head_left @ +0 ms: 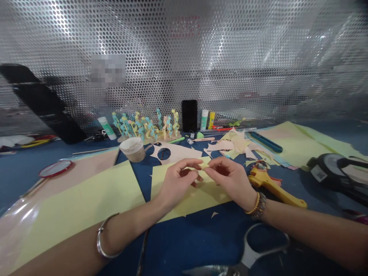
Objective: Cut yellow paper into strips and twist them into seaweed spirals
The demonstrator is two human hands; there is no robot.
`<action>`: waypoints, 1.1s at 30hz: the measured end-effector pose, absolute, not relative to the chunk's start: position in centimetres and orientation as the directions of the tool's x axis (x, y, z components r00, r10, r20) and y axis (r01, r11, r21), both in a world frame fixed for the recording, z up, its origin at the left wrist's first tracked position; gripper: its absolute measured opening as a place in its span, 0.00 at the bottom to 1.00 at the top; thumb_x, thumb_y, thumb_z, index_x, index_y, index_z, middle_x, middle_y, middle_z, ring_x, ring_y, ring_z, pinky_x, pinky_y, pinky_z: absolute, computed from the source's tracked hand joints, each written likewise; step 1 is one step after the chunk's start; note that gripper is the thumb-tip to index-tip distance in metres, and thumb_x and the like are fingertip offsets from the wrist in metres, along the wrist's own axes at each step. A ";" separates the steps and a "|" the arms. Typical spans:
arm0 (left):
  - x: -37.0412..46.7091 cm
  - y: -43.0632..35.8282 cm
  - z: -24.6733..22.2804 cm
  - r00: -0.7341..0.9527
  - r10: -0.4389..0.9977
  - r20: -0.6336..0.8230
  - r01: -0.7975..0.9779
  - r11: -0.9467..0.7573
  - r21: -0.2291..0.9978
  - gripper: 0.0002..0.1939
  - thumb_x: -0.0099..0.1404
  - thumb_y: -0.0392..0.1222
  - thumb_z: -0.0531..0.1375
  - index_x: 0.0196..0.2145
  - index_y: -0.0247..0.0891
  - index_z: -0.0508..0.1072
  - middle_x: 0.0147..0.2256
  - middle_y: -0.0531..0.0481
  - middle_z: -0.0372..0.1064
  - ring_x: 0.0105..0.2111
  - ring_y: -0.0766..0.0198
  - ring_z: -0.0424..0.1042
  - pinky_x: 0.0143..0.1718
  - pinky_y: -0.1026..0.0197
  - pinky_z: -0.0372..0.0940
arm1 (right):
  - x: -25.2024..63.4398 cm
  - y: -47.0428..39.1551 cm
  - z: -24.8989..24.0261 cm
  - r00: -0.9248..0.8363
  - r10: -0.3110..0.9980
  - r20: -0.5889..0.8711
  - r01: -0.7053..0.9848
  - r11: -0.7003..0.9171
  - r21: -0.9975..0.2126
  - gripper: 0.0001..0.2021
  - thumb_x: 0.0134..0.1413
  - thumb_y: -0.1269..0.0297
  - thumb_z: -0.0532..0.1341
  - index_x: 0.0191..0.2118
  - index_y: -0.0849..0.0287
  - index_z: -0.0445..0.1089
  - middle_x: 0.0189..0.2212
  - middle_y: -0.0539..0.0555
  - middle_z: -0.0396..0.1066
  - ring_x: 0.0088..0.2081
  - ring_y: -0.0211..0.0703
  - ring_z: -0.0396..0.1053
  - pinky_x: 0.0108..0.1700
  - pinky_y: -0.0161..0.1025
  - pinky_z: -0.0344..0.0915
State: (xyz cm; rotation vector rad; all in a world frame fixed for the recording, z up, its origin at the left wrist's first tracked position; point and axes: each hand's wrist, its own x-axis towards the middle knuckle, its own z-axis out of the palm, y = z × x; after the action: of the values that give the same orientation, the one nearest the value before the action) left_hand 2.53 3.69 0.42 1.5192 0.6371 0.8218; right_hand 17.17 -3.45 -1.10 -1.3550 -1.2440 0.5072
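Small yellow paper (pixel 204 166) held at fingertips of both hands (pixel 178 181) (pixel 232 179); white cup (pixel 133 154) upright beyond, contents unclear.

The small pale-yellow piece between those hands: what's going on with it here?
A person's bare right hand seems to pinch the small pale-yellow piece, apparently paper, with the bare left hand close against it. Both are above a flat pale-yellow paper sheet on a blue tabletop. Behind stand twisted blue, yellow and pink strips; white-handled scissors lie nearer the person.
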 end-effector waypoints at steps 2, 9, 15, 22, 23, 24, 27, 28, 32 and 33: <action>2.3 3.6 0.4 0.577 0.790 0.208 -0.151 -0.147 0.978 0.13 0.56 0.30 0.56 0.39 0.38 0.72 0.36 0.52 0.71 0.32 0.67 0.73 0.34 0.66 0.70 | 17.0 -4.0 -0.9 0.255 0.796 0.548 0.508 0.372 -0.777 0.03 0.50 0.65 0.63 0.30 0.58 0.70 0.24 0.49 0.66 0.22 0.33 0.60 0.24 0.32 0.60; 1.4 2.8 0.1 0.521 0.701 0.487 -0.389 -0.313 0.866 0.18 0.57 0.23 0.51 0.39 0.41 0.69 0.40 0.54 0.69 0.40 0.68 0.73 0.46 0.63 0.67 | 17.0 -5.1 -0.2 -0.151 0.531 0.834 0.700 0.653 -0.289 0.06 0.51 0.76 0.61 0.32 0.58 0.71 0.27 0.52 0.69 0.26 0.34 0.67 0.26 0.31 0.64; 1.3 2.6 0.0 0.537 0.646 0.543 -0.456 -0.319 0.831 0.19 0.59 0.22 0.48 0.42 0.41 0.67 0.42 0.52 0.69 0.44 0.64 0.72 0.47 0.60 0.66 | 18.2 -5.6 1.9 -0.499 0.340 0.797 0.696 0.705 0.134 0.05 0.51 0.74 0.61 0.34 0.59 0.71 0.23 0.50 0.70 0.23 0.34 0.65 0.26 0.35 0.61; 1.3 2.7 0.0 0.538 0.593 0.599 -0.479 -0.370 0.796 0.19 0.59 0.22 0.47 0.42 0.41 0.65 0.43 0.50 0.64 0.46 0.60 0.70 0.48 0.55 0.64 | 19.7 -6.7 3.6 -0.706 0.273 0.653 0.590 0.738 0.329 0.10 0.52 0.75 0.58 0.41 0.65 0.70 0.28 0.54 0.73 0.26 0.38 0.66 0.25 0.39 0.59; 1.3 2.7 0.1 0.522 0.582 0.624 -0.465 -0.419 0.780 0.19 0.58 0.22 0.48 0.42 0.41 0.65 0.43 0.49 0.63 0.46 0.60 0.69 0.48 0.54 0.64 | 19.6 -6.7 3.6 -0.698 0.269 0.663 0.593 0.736 0.326 0.10 0.52 0.76 0.58 0.41 0.65 0.70 0.28 0.54 0.72 0.25 0.38 0.66 0.25 0.39 0.58; 1.2 2.6 0.2 0.502 0.570 0.650 -0.440 -0.479 0.759 0.19 0.56 0.22 0.49 0.41 0.40 0.66 0.42 0.49 0.63 0.45 0.60 0.68 0.47 0.54 0.64 | 19.4 -6.6 3.4 -0.669 0.279 0.689 0.615 0.728 0.302 0.10 0.52 0.76 0.58 0.40 0.63 0.70 0.27 0.53 0.72 0.25 0.37 0.65 0.25 0.38 0.58; 1.0 2.5 0.4 0.480 0.528 0.701 -0.336 -0.628 0.702 0.18 0.52 0.23 0.54 0.39 0.39 0.68 0.39 0.49 0.64 0.41 0.62 0.66 0.42 0.59 0.64 | 18.3 -6.0 2.9 -0.413 0.460 0.786 0.757 0.653 0.016 0.06 0.52 0.75 0.59 0.34 0.58 0.69 0.24 0.49 0.69 0.24 0.35 0.64 0.27 0.35 0.59; 1.1 2.4 0.5 0.498 0.524 0.691 -0.311 -0.636 0.707 0.18 0.51 0.24 0.56 0.39 0.38 0.68 0.37 0.50 0.65 0.39 0.63 0.66 0.40 0.61 0.64 | 17.9 -5.7 2.7 -0.271 0.575 0.772 0.791 0.590 -0.162 0.04 0.53 0.73 0.59 0.32 0.57 0.69 0.23 0.48 0.68 0.24 0.34 0.63 0.27 0.34 0.59; 1.5 2.6 0.6 0.582 0.657 0.479 -0.204 -0.452 0.868 0.09 0.57 0.31 0.59 0.37 0.37 0.72 0.32 0.51 0.70 0.32 0.68 0.69 0.35 0.66 0.65 | 17.1 -4.6 2.3 0.098 0.926 0.365 0.569 0.249 -0.784 0.07 0.53 0.61 0.61 0.29 0.59 0.67 0.21 0.47 0.64 0.22 0.32 0.59 0.23 0.30 0.57; 1.7 2.7 0.6 0.582 0.703 0.409 -0.177 -0.382 0.907 0.06 0.59 0.33 0.59 0.35 0.36 0.73 0.30 0.52 0.71 0.30 0.68 0.69 0.33 0.67 0.65 | 17.1 -4.3 2.1 0.116 0.953 0.280 0.475 0.195 -0.858 0.09 0.52 0.59 0.61 0.29 0.59 0.67 0.22 0.47 0.64 0.23 0.32 0.60 0.24 0.30 0.57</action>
State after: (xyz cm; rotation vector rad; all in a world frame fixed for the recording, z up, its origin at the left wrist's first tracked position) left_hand 1.69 2.73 0.61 1.7175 0.4385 1.0018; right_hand 17.14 -4.33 2.14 -1.4247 -1.5052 0.6246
